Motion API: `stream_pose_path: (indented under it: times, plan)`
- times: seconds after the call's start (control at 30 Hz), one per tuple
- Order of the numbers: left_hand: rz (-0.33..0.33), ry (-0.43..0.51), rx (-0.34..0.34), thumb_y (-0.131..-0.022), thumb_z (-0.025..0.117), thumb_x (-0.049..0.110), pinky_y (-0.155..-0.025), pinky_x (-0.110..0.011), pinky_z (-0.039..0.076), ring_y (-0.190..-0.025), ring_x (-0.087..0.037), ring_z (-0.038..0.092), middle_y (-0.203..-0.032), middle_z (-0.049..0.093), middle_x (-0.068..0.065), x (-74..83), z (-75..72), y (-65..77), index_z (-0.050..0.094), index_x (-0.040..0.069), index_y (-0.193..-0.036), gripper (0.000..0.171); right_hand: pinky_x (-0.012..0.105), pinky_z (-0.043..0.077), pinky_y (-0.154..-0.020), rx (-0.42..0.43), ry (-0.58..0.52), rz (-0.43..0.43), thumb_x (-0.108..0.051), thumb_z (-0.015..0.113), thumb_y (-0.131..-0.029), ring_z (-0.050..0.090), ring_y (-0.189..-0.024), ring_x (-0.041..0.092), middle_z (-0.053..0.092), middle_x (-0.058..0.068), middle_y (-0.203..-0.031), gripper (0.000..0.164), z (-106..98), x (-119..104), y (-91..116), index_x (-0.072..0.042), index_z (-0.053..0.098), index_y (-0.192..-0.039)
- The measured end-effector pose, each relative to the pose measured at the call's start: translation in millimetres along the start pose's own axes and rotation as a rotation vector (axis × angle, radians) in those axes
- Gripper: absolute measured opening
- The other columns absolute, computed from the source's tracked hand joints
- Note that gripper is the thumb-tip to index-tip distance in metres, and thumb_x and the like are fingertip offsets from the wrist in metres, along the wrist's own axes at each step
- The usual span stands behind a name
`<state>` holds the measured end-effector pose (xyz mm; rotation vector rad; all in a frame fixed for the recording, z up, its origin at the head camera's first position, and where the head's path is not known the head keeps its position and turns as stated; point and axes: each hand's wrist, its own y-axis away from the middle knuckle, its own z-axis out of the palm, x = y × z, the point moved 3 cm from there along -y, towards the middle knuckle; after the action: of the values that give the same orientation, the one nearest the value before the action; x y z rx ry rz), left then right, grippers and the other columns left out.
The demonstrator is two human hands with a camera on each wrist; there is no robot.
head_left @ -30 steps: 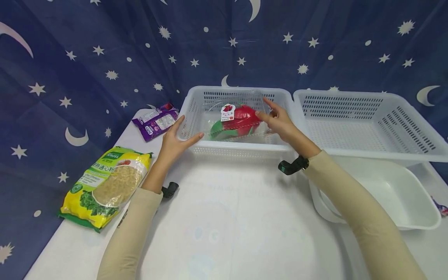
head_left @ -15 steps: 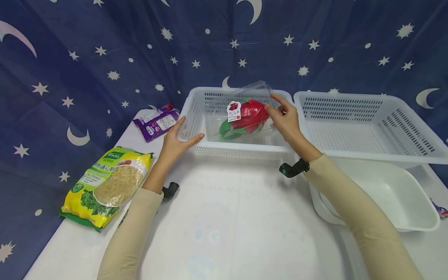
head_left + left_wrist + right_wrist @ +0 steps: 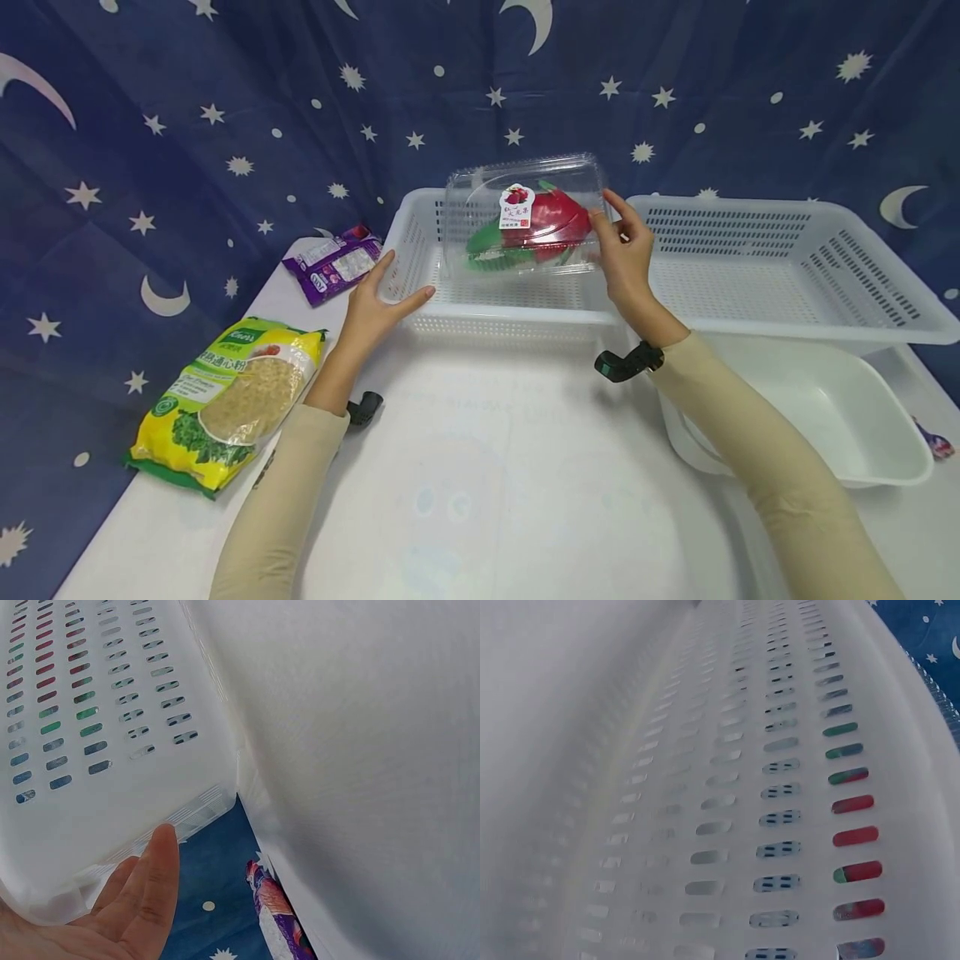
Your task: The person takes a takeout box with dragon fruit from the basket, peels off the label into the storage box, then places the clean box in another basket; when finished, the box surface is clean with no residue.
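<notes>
My right hand [image 3: 628, 257] pinches the right end of a clear plastic clamshell box [image 3: 517, 168] with a white label. Inside it lies a red and green dragon fruit [image 3: 557, 218]. The box is raised and tilted over the left white perforated basket [image 3: 517, 313]. My left hand [image 3: 372, 307] rests at that basket's front left corner, thumb by the front rim and fingers along the left side. In the left wrist view, the fingers [image 3: 154, 900] lie straight against the basket's end. The right wrist view shows only the basket wall [image 3: 907, 825], with red and green behind its slots.
A second white perforated basket [image 3: 750, 287] stands to the right. In front of it is a plain white tub [image 3: 825, 408]. To the left lie a purple packet [image 3: 333, 262] and a yellow Knorr macaroni bag [image 3: 228, 400]. A starry blue curtain [image 3: 300, 133] hangs behind.
My right hand has lifted the clear box with the dragon fruit up out of the left basket and slightly right, tilting its lid toward me. The left hand has stayed at the basket corner.
</notes>
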<state>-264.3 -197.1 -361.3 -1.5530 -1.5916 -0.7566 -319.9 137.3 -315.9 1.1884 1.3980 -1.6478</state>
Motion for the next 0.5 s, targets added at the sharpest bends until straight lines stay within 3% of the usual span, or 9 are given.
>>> stream_pose_path:
  times: [0.5]
  plan:
    - [-0.013, -0.013, 0.004, -0.083, 0.075, 0.045, -0.114, -0.054, 0.028, -0.143, -0.037, 0.029, -0.159, 0.026, -0.014, 1.2, 0.3, 0.5, 0.022, 0.019, -0.157, 0.094, 0.014, 0.035, -0.042, 0.046, -0.178, 0.178, -0.022, 0.063, -0.095, 0.032, -0.052, 0.008, 0.043, 0.000, -0.077, 0.044, -10, -11, 5, -0.015, 0.056, -0.138]
